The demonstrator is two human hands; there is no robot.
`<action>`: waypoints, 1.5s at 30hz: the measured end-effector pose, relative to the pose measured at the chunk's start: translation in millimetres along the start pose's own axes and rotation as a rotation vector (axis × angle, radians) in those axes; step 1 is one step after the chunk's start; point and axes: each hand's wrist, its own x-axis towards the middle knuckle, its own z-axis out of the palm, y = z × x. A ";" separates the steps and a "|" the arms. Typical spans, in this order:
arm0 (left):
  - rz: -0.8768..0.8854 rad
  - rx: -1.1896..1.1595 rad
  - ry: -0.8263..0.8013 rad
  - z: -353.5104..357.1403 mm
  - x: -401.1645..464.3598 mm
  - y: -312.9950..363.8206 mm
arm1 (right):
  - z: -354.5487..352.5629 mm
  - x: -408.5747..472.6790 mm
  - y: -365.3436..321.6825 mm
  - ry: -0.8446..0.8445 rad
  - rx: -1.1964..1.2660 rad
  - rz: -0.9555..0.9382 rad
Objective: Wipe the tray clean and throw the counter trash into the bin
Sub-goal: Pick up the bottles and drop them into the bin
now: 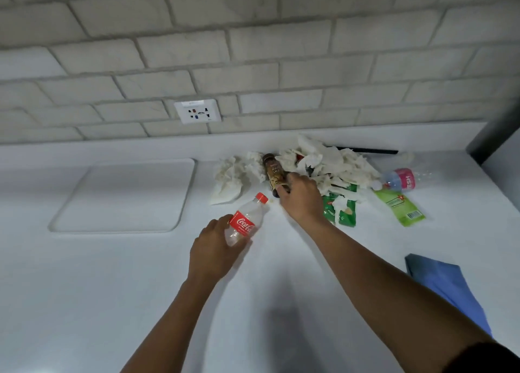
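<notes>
My left hand [215, 250] grips an empty Coca-Cola bottle [245, 220] with a red cap, just above the white counter. My right hand [302, 198] closes round the lower end of a brown bottle [274, 173] lying at the edge of a heap of crumpled white tissues [329, 161]. More crumpled tissue [236, 175] lies left of the brown bottle. A white tray [123, 195] sits flat on the counter at the left. The blue cloth [447, 285] lies at the right front. No bin is in view.
Right of the heap lie a clear bottle with a pink label [399, 180], a dark green wrapper [340, 208] and a light green wrapper [401, 206]. A black stick [368, 150] lies along the back wall. A wall socket [197, 111] sits in the brick wall.
</notes>
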 end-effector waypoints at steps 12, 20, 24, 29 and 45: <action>-0.178 -0.314 0.090 -31.5 -51.2 -14.1 | 26.3 48.0 -25.1 -0.175 -0.087 0.127; -0.090 -0.442 0.022 -38.9 -51.7 -1.8 | -12.6 -4.7 -39.4 0.076 0.213 0.215; -0.006 -0.530 -0.048 -46.5 -55.7 14.2 | -41.6 -67.5 -47.7 0.178 0.351 0.221; 0.061 -0.670 -0.155 -47.0 -78.8 30.7 | -57.7 -162.8 -41.5 0.202 0.491 0.290; 0.338 -0.750 -0.629 26.5 -249.8 134.1 | -109.7 -422.4 46.8 0.514 0.529 0.585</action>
